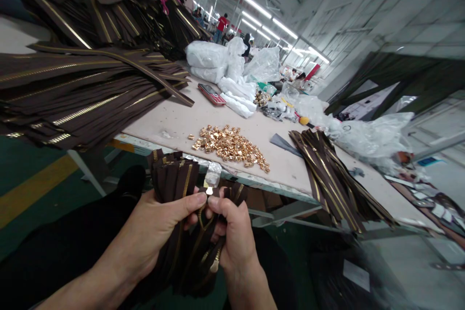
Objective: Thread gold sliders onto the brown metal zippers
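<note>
Close by, over the lap, the left hand (160,220) and right hand (236,232) meet at a small shiny metal piece (209,191) by the end of a dark zip strip (215,192), both thumbs pressing in from either side, presumably to steady something so small. The rest of the zip bundle (172,179) hangs around and below them, likely kept there so each strip lies within easy reach. The thumbs point toward each other, the other fingers curled underneath and partly hidden by the strips; both hands are pinching, though exactly how the right fingers grip I can't tell. Just beyond, near the edge of the counter (174,121), gold-coloured metal pieces (230,147) are heaped directly ahead, handy for either hand, I'd judge. A loose zip bunch (330,179) drapes over the edge to the right, and a bigger zip heap (72,92) spreads on the left. Farther back sit a red phone (211,94) and clear plastic bags (218,60); away behind stands a person in red (221,24).
</note>
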The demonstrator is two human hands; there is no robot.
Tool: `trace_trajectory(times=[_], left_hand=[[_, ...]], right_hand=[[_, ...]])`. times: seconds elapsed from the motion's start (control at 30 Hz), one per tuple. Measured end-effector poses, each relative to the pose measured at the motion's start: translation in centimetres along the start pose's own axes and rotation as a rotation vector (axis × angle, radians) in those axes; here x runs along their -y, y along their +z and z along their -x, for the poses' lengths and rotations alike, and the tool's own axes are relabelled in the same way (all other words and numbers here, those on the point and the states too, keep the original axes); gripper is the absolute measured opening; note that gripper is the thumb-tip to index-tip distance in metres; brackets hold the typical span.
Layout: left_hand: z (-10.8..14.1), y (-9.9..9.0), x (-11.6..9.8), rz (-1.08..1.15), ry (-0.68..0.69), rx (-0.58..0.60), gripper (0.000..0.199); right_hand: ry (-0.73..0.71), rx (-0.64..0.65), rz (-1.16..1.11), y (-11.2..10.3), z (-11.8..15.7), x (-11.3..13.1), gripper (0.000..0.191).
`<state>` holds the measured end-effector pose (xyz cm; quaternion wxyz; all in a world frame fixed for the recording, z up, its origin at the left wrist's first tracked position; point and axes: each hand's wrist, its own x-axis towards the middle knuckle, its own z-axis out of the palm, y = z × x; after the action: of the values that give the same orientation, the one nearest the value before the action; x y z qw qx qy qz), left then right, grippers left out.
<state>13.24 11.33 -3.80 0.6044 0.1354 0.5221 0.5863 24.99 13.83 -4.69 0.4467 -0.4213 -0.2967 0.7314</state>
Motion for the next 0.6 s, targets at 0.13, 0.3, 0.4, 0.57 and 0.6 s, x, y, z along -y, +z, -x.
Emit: trace_trajectory(times=[0.13,0.3,0.4,0.57,0.6], left_hand=[[-0.4,0.0,0.0,-0.076,0.040,-0.005,0.033],[-0.5,-0.6,0.8,-0.202,0.084,0.031,0.039],[-0.4,-0.8,0.9,-0.197,0.080,0.067,0.046],[-0.3,-0.4,0.4,-0.093,-0.008,0.103,0.048],[-0.2,-0.3,0.2,-0.085,-0.009,0.103,0.047]], right_hand=[[-0.057,0.001,0.078,-0.3,-0.1,0.5,0.027],[-0.211,0.022,0.449,-1.4,-0.5,2.0,0.034],[-0.321,-0.007,0.597,-1.2,-0.7,2.7,0.030],[-0.481,-0.069,0.800,0.4,-0.4,2.8,0.024],[-0.539,-0.098,0.884,0.7,-0.4,2.8,0.024]])
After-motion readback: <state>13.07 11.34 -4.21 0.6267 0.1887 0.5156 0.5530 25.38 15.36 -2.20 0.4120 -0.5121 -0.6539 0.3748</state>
